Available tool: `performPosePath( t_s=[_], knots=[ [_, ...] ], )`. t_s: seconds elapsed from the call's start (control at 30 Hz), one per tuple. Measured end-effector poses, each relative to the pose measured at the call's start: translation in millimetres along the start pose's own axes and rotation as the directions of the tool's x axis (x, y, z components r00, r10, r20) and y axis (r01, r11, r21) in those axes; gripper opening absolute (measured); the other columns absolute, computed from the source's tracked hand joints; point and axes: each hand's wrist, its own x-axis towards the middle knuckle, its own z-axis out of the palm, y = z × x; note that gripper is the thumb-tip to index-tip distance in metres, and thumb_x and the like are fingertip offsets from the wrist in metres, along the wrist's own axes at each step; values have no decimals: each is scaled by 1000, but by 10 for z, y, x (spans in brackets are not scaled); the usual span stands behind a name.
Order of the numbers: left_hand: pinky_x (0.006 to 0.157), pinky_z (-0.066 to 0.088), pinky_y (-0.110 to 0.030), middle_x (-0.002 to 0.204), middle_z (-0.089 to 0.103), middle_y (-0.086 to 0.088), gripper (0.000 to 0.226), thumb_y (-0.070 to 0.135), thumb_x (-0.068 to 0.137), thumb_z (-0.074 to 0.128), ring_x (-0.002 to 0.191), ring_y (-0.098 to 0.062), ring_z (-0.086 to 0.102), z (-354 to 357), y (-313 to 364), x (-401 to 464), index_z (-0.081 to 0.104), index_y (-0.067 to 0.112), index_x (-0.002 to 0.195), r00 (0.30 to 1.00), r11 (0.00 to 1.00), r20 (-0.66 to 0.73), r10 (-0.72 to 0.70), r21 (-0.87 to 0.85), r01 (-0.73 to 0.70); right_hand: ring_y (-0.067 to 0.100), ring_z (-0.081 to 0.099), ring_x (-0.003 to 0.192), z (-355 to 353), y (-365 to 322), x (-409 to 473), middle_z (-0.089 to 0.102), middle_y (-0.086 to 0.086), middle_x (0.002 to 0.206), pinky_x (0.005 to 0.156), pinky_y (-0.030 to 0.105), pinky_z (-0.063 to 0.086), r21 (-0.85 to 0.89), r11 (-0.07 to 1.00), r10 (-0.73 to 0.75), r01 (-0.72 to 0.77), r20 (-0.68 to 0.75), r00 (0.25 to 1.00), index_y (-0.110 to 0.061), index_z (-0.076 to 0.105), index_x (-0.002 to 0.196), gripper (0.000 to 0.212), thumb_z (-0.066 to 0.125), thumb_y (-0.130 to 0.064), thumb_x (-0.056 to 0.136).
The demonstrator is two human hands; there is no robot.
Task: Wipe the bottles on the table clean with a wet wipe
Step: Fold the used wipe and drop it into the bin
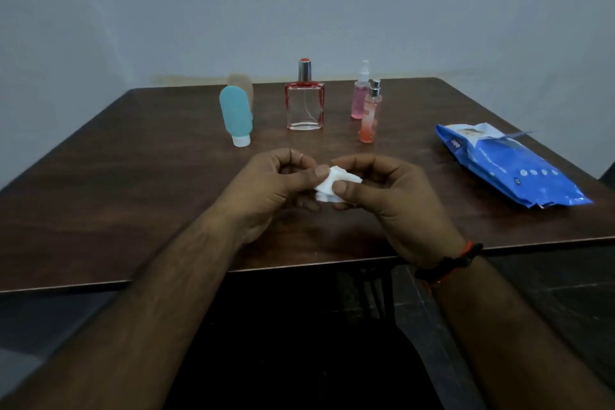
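A crumpled white wet wipe (327, 185) is held between both hands above the middle of the dark wooden table (133, 183). My left hand (276, 190) pinches its left side with thumb and fingers; my right hand (382, 196) pinches its right side. Behind them stand a teal squeeze tube (234, 115) on its white cap, a beige tube (244, 85) partly hidden behind it, a square clear perfume bottle (304, 105) with red edges, a pink spray bottle (360, 96) and a thin orange-pink spray bottle (370, 116).
A blue wet-wipe pack (509, 166) lies at the right of the table, its flap lifted. The table's front edge runs just under my wrists. A pale wall stands behind the table. Dark floor and a table leg show below.
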Motion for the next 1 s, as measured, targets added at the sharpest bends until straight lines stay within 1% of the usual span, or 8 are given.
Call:
performPosePath(
  t_s=[0.13,0.3,0.43,0.53,0.63,0.73,0.83,1.0],
  knots=[
    [60,56,-27,86,68,-17,32,24,75,72,70,-19,64,251,-39,-133,67,-3,91,996,994,81,22,107,-31,26,74,86,-142,-120,-309,77,10,94,75,32,61,-9,1000,-11,11,-6,1000,-6,71,102,27,73,1,75],
    [76,50,-42,95,68,-29,40,30,85,65,83,-33,59,511,-105,-194,70,-7,100,978,988,206,32,141,-62,23,71,79,-313,-212,-563,77,10,92,66,32,60,-173,984,-51,37,-79,996,-10,73,103,28,75,2,78],
    [71,54,-36,96,67,-34,43,24,84,65,81,-29,63,701,-130,-214,66,-15,103,965,974,252,67,193,-119,18,71,72,-422,-269,-688,77,4,90,65,33,60,-340,940,-79,26,-143,987,-13,76,101,24,79,-6,78],
    [66,56,-29,92,69,-31,29,14,92,64,75,-27,66,809,-161,-205,67,-14,101,964,960,261,59,251,-127,30,73,81,-493,-259,-772,77,6,89,76,44,60,-401,916,-96,9,-197,976,-12,77,98,21,81,-12,77],
    [65,56,-32,90,72,-27,23,15,92,67,69,-20,67,931,-182,-202,71,-7,97,961,930,265,80,328,-168,17,72,74,-578,-258,-867,77,4,83,72,39,60,-413,911,-123,12,-241,963,-13,77,93,17,82,-13,76],
    [70,61,-40,85,76,-8,11,23,87,75,69,-13,69,1118,-254,-201,73,13,93,951,867,269,154,424,-261,15,70,71,-722,-257,-989,76,5,81,66,36,59,-417,909,-142,9,-291,946,-14,76,92,15,82,-13,78],
    [76,61,-42,86,76,3,17,34,82,73,74,-12,72,1355,-366,-215,71,23,94,933,819,302,194,474,-323,14,68,68,-895,-243,-1131,75,7,79,64,36,58,-427,904,-151,-17,-357,922,-13,76,92,15,81,-12,78],
    [67,51,-18,83,74,9,11,28,90,72,69,0,66,1760,-586,-254,69,22,98,888,709,410,209,562,-427,20,70,69,-1240,-178,-1461,75,7,80,62,32,60,-467,877,-129,-113,-456,881,-12,75,92,16,81,-15,78]
  ],
)
